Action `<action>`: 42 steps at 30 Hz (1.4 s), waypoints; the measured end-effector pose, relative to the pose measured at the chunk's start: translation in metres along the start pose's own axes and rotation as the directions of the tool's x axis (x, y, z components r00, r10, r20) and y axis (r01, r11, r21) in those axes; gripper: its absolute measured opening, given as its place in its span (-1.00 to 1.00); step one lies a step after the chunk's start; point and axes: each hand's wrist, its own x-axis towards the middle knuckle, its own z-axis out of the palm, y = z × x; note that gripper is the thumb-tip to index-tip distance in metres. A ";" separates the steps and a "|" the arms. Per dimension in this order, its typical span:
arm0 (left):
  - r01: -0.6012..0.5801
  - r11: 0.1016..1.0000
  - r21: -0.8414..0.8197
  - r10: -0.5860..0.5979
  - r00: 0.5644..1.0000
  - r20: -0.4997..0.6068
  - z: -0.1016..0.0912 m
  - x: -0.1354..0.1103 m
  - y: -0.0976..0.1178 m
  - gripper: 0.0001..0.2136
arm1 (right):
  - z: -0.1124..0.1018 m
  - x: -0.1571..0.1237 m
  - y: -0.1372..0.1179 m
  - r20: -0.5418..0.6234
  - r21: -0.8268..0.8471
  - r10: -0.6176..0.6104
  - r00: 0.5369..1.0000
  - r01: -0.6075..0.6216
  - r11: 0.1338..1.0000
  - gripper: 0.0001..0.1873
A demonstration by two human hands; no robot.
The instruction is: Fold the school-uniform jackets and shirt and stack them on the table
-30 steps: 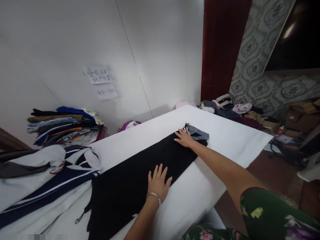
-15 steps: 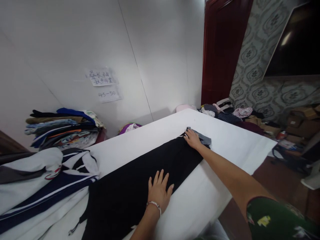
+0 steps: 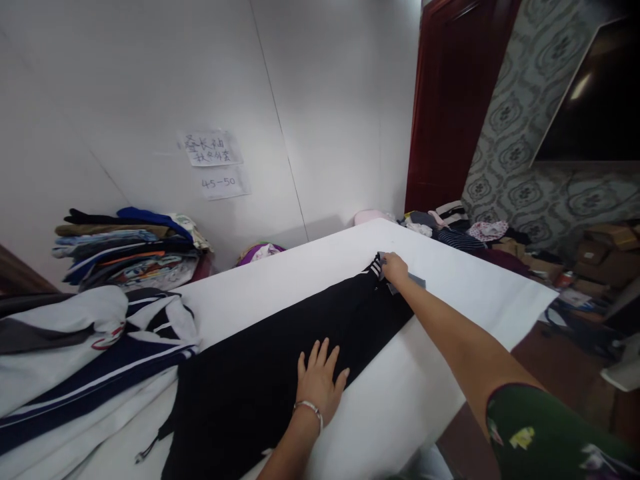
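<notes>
A long pair of black trousers (image 3: 280,347) lies stretched along the white table (image 3: 465,287), with a grey cuff and white stripes at the far end. My left hand (image 3: 319,381) rests flat on the cloth near the table's front edge, fingers spread. My right hand (image 3: 395,268) reaches to the far end and closes on the grey cuff (image 3: 415,280).
A navy and white jacket (image 3: 95,347) is heaped on the table's left. A stack of folded clothes (image 3: 130,250) stands against the white wall. More garments (image 3: 450,223) lie past the table's far end, near a dark red door (image 3: 450,100). Boxes (image 3: 600,247) sit at the right.
My right hand has slid further along the trouser leg to its far end and closed on the grey cuff. My left hand has stayed flat in place.
</notes>
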 end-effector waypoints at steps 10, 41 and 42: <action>0.013 1.000 -0.007 -0.013 0.999 0.044 -0.003 0.000 0.001 -0.51 | 0.040 -0.022 -0.030 0.273 0.006 -0.322 0.907 0.333 0.943 -0.52; -0.016 0.998 -0.068 0.016 1.000 0.008 0.009 -0.002 0.000 -0.46 | 0.029 -0.090 -0.048 0.280 0.146 -0.514 0.811 0.493 0.858 -0.31; -0.015 0.997 -0.082 0.016 1.000 0.005 0.007 -0.003 0.001 -0.46 | 0.033 -0.103 -0.050 0.305 0.158 -0.555 0.774 0.533 0.831 -0.31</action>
